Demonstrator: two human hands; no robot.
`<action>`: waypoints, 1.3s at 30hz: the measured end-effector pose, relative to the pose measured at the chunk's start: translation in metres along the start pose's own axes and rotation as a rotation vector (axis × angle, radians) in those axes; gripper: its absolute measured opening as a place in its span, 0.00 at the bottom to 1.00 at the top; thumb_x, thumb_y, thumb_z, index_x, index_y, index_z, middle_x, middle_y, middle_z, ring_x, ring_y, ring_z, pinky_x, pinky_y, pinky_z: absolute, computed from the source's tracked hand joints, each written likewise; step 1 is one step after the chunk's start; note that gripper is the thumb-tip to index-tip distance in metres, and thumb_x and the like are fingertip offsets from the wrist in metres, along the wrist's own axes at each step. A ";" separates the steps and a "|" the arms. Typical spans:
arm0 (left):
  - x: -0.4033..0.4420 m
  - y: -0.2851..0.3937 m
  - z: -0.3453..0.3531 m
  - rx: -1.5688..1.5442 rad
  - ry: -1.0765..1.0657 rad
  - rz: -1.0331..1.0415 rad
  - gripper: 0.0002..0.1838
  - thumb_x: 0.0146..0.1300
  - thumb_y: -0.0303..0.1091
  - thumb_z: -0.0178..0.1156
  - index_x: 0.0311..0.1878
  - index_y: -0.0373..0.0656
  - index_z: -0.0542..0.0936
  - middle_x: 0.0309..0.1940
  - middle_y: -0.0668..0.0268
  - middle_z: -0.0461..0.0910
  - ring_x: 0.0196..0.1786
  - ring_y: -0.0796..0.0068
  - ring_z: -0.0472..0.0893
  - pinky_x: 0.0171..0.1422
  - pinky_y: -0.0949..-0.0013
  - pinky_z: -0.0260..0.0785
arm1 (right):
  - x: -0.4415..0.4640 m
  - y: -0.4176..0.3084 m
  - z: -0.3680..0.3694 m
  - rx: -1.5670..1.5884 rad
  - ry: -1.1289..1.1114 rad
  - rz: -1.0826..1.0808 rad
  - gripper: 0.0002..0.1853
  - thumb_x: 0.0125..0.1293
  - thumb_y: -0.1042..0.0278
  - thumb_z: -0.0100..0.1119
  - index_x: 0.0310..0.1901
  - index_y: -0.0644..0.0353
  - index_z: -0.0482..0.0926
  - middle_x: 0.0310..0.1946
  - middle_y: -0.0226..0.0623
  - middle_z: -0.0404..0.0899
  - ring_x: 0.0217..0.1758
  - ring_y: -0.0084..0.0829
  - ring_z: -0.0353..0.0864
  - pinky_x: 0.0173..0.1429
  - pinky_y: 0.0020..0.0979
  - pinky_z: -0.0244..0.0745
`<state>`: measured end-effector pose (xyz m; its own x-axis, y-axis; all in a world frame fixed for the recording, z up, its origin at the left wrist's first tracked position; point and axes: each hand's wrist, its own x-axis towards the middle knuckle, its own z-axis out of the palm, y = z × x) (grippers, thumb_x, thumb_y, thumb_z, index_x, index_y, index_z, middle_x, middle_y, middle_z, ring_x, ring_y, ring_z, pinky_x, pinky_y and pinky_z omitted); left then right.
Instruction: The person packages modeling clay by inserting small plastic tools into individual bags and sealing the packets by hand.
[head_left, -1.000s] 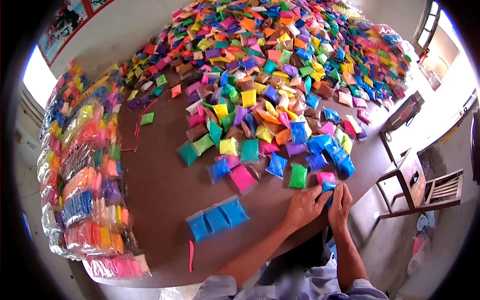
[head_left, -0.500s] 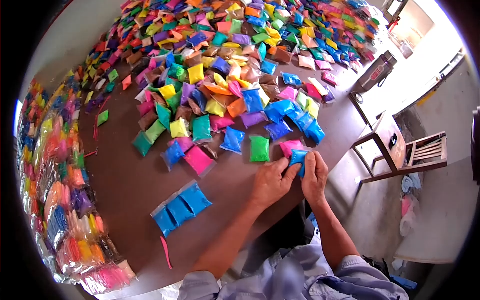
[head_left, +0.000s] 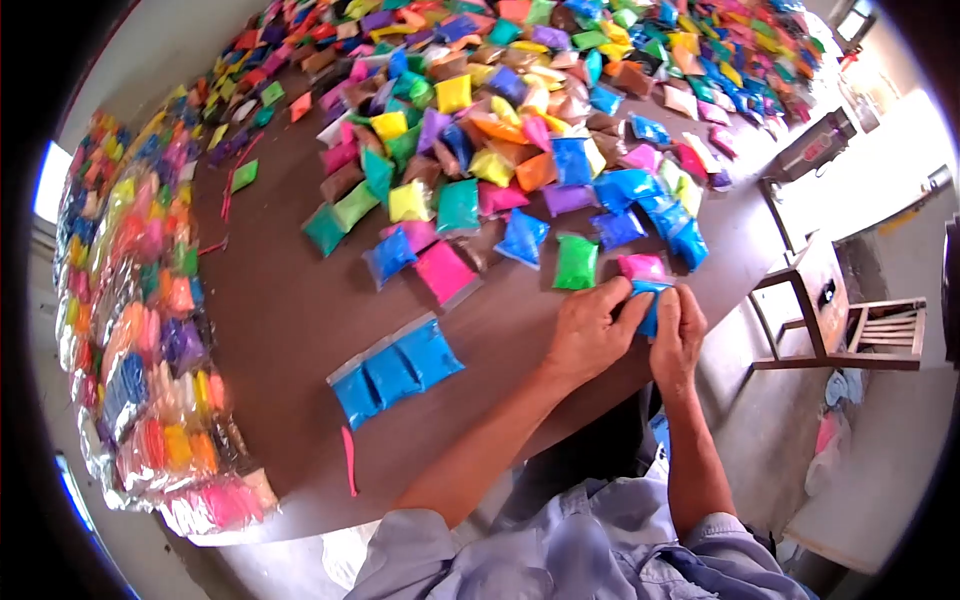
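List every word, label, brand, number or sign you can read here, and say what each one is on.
No text can be read in this view.
Dark flask: a reddish marking, too small and blurred to read.
Held blue packet: no lettering can be made out.
Strip of blue packets: no lettering can be made out.

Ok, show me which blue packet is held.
The blue packet in the left hand and right hand; other blue packets and the three-part blue strip lie unheld.
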<state>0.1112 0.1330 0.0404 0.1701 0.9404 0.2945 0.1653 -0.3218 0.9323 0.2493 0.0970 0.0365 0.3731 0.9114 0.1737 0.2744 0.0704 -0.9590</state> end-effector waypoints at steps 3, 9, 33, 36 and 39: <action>0.000 -0.003 0.001 -0.033 0.004 -0.013 0.18 0.69 0.39 0.67 0.30 0.38 0.74 0.19 0.56 0.73 0.21 0.68 0.72 0.28 0.61 0.65 | 0.001 0.008 -0.003 -0.020 -0.005 0.001 0.13 0.80 0.66 0.51 0.36 0.63 0.75 0.29 0.22 0.70 0.34 0.14 0.66 0.36 0.24 0.64; 0.002 0.008 -0.003 -0.129 -0.028 -0.081 0.16 0.70 0.42 0.67 0.35 0.38 0.78 0.22 0.60 0.78 0.25 0.73 0.77 0.30 0.65 0.68 | 0.000 0.011 -0.004 0.014 0.004 -0.148 0.10 0.79 0.70 0.53 0.36 0.63 0.75 0.29 0.21 0.67 0.33 0.13 0.63 0.34 0.21 0.61; 0.000 -0.005 0.001 -0.119 -0.004 -0.041 0.11 0.71 0.37 0.64 0.38 0.38 0.83 0.21 0.58 0.77 0.23 0.70 0.76 0.29 0.63 0.67 | 0.001 0.001 -0.001 -0.047 -0.022 -0.124 0.09 0.78 0.69 0.54 0.40 0.65 0.79 0.31 0.26 0.75 0.37 0.16 0.70 0.42 0.23 0.68; 0.000 0.000 0.002 -0.133 0.009 -0.022 0.13 0.70 0.39 0.66 0.36 0.38 0.82 0.22 0.57 0.77 0.23 0.68 0.76 0.30 0.64 0.68 | 0.002 0.007 -0.005 -0.046 -0.034 -0.106 0.10 0.78 0.70 0.54 0.37 0.65 0.77 0.29 0.26 0.73 0.36 0.16 0.68 0.39 0.24 0.67; 0.000 0.012 -0.002 -0.056 -0.059 -0.108 0.16 0.69 0.42 0.67 0.34 0.38 0.80 0.22 0.55 0.78 0.24 0.65 0.78 0.30 0.64 0.69 | 0.002 0.009 -0.004 0.028 0.059 -0.137 0.10 0.79 0.70 0.54 0.37 0.64 0.78 0.30 0.23 0.72 0.34 0.15 0.67 0.37 0.22 0.65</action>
<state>0.1111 0.1290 0.0518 0.2110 0.9606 0.1807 0.1315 -0.2111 0.9686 0.2561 0.0975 0.0286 0.3853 0.8671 0.3156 0.3019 0.2048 -0.9311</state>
